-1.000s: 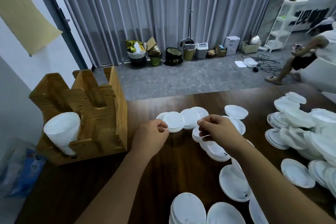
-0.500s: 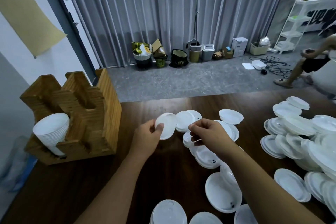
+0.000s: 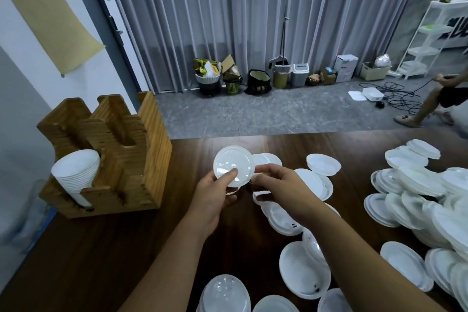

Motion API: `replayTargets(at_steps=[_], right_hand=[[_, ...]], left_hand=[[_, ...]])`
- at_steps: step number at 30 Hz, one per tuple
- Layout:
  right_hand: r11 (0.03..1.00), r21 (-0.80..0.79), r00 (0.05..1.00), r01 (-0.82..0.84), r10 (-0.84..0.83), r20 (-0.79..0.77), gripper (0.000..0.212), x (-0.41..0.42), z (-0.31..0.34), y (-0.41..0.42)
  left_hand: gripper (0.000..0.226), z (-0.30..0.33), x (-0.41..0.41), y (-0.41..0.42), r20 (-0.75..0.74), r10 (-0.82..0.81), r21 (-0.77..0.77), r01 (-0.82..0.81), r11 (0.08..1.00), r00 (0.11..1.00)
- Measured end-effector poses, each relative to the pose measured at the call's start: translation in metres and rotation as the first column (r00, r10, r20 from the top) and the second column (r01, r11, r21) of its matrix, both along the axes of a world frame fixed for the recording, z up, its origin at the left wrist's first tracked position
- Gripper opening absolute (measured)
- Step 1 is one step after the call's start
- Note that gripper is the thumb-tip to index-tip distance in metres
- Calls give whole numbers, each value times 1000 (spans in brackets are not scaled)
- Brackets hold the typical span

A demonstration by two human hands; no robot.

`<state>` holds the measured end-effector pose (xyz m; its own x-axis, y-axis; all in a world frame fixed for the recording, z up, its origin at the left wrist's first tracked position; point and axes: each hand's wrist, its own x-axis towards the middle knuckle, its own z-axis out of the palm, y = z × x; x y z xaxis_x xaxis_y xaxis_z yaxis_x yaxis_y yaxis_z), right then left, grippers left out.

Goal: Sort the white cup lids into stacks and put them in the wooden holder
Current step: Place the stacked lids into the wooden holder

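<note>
Gathering step: left hand [image 3: 215,195] pinches a white lid [image 3: 233,166] upright above the table [image 3: 106,256], right hand [image 3: 276,185] pinching its edge; next, likely nest it on matching lids before loading the wooden holder [image 3: 141,159] nearby.

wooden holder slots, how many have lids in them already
1. Only the nearest, leftmost slot of the slatted wooden holder holds a stack of white round plastic lids. The two slots behind it look empty, though their bottoms are partly hidden.
</note>
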<state>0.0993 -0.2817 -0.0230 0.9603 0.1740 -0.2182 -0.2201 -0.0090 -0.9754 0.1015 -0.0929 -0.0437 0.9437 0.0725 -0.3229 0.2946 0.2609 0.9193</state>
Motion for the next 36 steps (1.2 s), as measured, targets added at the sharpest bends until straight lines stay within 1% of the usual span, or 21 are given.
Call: replayTargets(at_steps=[4, 6, 8, 9, 10, 11, 13, 14, 16, 18, 20, 23, 26, 27, 29, 30, 31, 32, 33, 34, 36], right_hand=[[987, 105, 992, 122, -118, -36, 19, 8, -3, -5], [969, 172, 984, 177, -167, -69, 19, 11, -4, -8], [947, 188, 965, 261, -253, -69, 22, 14, -6, -12], [932, 189, 951, 309, -302, -65, 24, 15, -6, -15], [917, 193, 937, 349, -343, -64, 26, 16, -6, -18], [905, 201, 926, 376, -371, -66, 28, 17, -6, -21], [894, 212, 918, 396, -390, -71, 30, 18, -7, -26], [894, 210, 918, 396, -390, -72, 30, 18, -7, -27], [896, 199, 917, 398, -391, -76, 28, 18, -7, -30], [896, 199, 918, 397, -389, -77, 26, 18, -7, -33], [898, 192, 918, 395, -388, -75, 25, 18, -8, -36], [903, 168, 918, 396, -391, -62, 27, 17, -9, -39], [913, 147, 924, 382, -380, -39, 34, 15, -10, -38], [915, 144, 926, 378, -377, -35, 36, 14, -11, -38], [915, 150, 927, 373, -372, -37, 35, 12, -10, -36], [915, 152, 928, 373, -372, -38, 34, 11, -9, -35], [916, 151, 928, 373, -371, -39, 31, 10, -8, -34], [916, 149, 928, 371, -370, -40, 29, 9, -7, -34], [918, 144, 929, 370, -368, -43, 27, 9, -6, -34], [920, 135, 930, 367, -365, -45, 26, 8, -6, -34], [925, 120, 933, 360, -356, -53, 21, 7, -6, -35]], left_hand=[[18, 2, 5, 1, -16, -117, 119, 118, 986, 993], [25, 6, 8, 7, 8, -166, 107, 164, 981, 986], [39, 8, 13, 15, 38, -68, 111, 63, 992, 997], [37, 7, 16, 19, 56, 19, 183, -29, 983, 998], [30, 2, 20, 24, 98, 85, 335, -113, 935, 992], [26, -4, 24, 28, 137, 71, 550, -135, 824, 988], [58, -19, 27, 33, 54, -172, 866, 40, 499, 984], [75, -24, 27, 33, -47, -274, 908, 155, 388, 961], [91, -31, 23, 32, -138, -352, 923, 249, 294, 926], [78, -37, 21, 34, -53, -319, 924, 168, 345, 946], [66, -39, 18, 36, 28, -244, 887, 88, 453, 969], [87, -33, 9, 38, 94, -182, 816, 29, 578, 979], [113, -19, 0, 36, 151, -218, 811, 5, 584, 964], [113, -14, -1, 34, 170, -266, 816, 15, 578, 949], [87, -6, -3, 32, 216, -323, 765, 46, 642, 921], [70, -1, -2, 29, 224, -303, 650, 89, 754, 926], [56, 3, -1, 26, 200, -249, 431, 143, 891, 948], [46, 6, 1, 23, 128, -202, 174, 178, 968, 971], [37, 9, 2, 20, 72, -178, -17, 180, 984, 981], [29, 12, 2, 19, 50, -168, -97, 172, 980, 985], [22, 15, 1, 18, 95, -205, 1, 206, 978, 974]])
